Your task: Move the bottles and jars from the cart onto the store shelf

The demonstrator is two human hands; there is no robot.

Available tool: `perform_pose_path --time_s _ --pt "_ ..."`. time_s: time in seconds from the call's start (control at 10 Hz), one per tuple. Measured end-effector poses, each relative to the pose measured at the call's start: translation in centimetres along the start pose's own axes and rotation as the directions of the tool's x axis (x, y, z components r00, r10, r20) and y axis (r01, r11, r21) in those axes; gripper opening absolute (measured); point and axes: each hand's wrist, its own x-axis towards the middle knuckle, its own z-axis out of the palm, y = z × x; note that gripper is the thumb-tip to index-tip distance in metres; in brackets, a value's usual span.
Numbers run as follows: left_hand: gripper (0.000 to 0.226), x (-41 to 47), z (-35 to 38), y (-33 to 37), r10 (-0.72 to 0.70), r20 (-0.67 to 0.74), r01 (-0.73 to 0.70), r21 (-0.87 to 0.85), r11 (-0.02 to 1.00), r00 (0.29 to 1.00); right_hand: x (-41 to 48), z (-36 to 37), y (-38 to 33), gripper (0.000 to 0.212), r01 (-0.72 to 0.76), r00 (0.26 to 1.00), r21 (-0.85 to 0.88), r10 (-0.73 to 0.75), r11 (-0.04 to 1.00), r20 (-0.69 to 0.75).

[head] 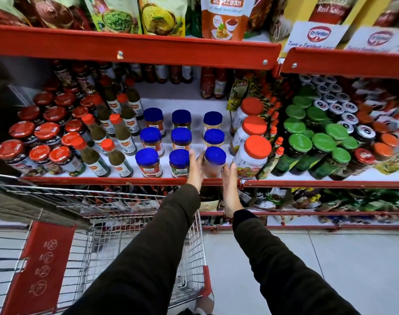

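Note:
A blue-lidded jar (214, 160) stands at the front edge of the white store shelf (194, 103), the front one of the right column in a block of blue-lidded jars. My left hand (196, 169) presses its left side and my right hand (230, 185) its right side, so both hold it. Two more blue-lidded jars (179, 162) stand just left of it. The wire cart (130, 214) sits below and to the left, and its basket shows no jars.
Red-lidded jars (42, 135) and green sauce bottles (120, 155) fill the shelf's left part. Large orange-lidded jars (253, 155) stand close on the right, then green-lidded jars (318, 142). A red shelf rail (125, 47) runs overhead. Pale floor tiles lie on the right.

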Motion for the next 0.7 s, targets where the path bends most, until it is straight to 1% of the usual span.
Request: perform_pose_path --time_s 0.1,0.3,0.4,0.6,0.7 --pt "0.073 -1.1 -0.2 -0.5 0.014 0.024 -0.015 0.046 0.999 1.000 0.8 -0.6 -0.7 0.054 0.014 1.000 -0.022 -0.014 1.000 0.016" --pt "0.067 -2.4 -0.1 -2.0 0.041 -0.033 -0.037 0.090 0.995 0.999 1.6 -1.7 -1.9 0.069 0.008 0.999 -0.091 -0.003 0.996 0.053" --pt "0.066 -2.7 -0.2 -2.1 0.033 -0.060 -0.023 0.156 0.987 0.998 1.3 -1.9 -2.2 0.069 0.001 0.998 -0.121 0.007 0.993 0.061" --pt "0.067 -3.5 -0.2 -1.1 0.001 -0.027 0.007 0.282 0.959 1.000 1.3 -2.2 -3.2 0.076 -0.018 0.993 -0.195 0.040 0.981 0.108" --pt "0.067 -4.7 -0.5 -0.9 0.102 -0.054 -0.081 0.311 0.947 0.993 0.9 -3.1 -3.5 0.074 -0.020 0.991 -0.221 0.050 0.975 0.128"
